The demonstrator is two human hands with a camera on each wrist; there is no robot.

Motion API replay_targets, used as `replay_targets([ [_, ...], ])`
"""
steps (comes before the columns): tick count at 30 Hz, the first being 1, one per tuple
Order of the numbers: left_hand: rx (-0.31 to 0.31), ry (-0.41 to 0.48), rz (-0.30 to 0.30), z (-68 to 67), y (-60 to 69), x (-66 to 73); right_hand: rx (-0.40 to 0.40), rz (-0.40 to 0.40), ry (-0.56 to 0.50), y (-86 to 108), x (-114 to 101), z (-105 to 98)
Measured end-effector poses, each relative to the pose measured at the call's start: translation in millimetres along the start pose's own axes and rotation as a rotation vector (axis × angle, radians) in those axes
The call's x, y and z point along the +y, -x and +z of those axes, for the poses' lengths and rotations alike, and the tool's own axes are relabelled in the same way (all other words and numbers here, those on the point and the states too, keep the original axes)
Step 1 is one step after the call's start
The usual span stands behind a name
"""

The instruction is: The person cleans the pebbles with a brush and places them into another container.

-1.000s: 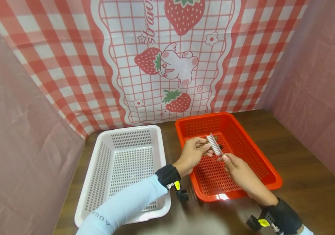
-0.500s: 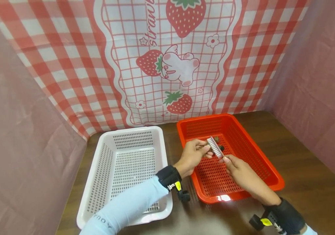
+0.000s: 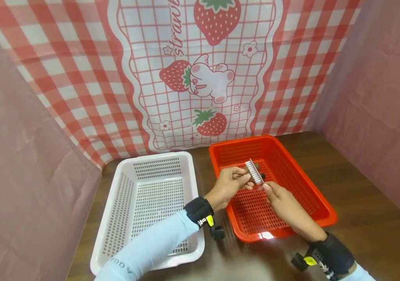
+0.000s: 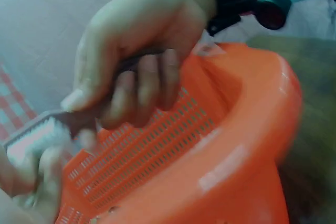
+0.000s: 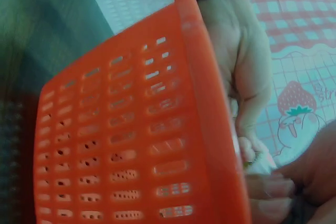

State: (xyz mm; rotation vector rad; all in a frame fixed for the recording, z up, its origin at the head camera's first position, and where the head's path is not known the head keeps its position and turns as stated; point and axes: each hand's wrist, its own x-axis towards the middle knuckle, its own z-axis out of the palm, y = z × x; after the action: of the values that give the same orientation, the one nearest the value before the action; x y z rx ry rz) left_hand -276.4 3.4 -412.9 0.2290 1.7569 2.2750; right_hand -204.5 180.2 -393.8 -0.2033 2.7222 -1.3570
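Observation:
Over the red plastic basket point(image 3: 310, 191), my right hand point(image 3: 285, 205) grips the dark handle of a brush with white bristles point(image 3: 253, 171). In the left wrist view that right hand point(image 4: 142, 51) has its fingers curled round the handle. My left hand point(image 3: 227, 185) pinches a small thing right at the bristles; fingers mostly hide it, and a bit of yellow-green point(image 5: 248, 163) shows in the right wrist view. Its kind is unclear. On the basket floor behind the brush lie a small dark lump point(image 3: 263, 176) and a brownish one point(image 3: 257, 166).
To the left stands a white plastic basket point(image 3: 96, 244) with slotted walls, beneath my left forearm. Both baskets rest on a brown wooden table point(image 3: 365, 203). A red-checked strawberry cloth point(image 3: 214, 82) hangs behind, with pink cloth point(image 3: 368, 97) at the sides.
The brush shifts slightly down, then back up beside the left fingers. Both hands keep their hold, and the head view sways a little.

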Motion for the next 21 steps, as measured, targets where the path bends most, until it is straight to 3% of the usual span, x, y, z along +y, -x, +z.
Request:
replay_targets([
  [3, 0.06, 0.03, 0.01, -2.2, -1.2, 1.2, -0.034, 0.007, 0.037, 0.2, -0.4, 1.0],
  [8, -0.023, -0.031, -0.013, -3.8, -0.3, 3.7, -0.009, 0.016, -0.023, -4.5, -0.2, 0.3],
  [10, -0.019, -0.03, -0.009, -3.4, 0.1, 4.1, -0.022, 0.02, -0.056, -5.0, 0.4, -0.2],
  [14, 0.059, 0.01, 0.014, -0.1, 0.7, 3.1, -0.076, 0.057, -0.072, 0.9, 1.4, -2.0],
  [19, -0.026, -0.094, 0.017, 2.9, 2.5, 2.8, -0.035, 0.049, -0.182, 1.6, 0.5, -3.4],
  [21, -0.021, -0.11, 0.018, 3.0, 2.2, 3.5, -0.055, 0.044, -0.235, 2.3, 0.3, -3.3],
])
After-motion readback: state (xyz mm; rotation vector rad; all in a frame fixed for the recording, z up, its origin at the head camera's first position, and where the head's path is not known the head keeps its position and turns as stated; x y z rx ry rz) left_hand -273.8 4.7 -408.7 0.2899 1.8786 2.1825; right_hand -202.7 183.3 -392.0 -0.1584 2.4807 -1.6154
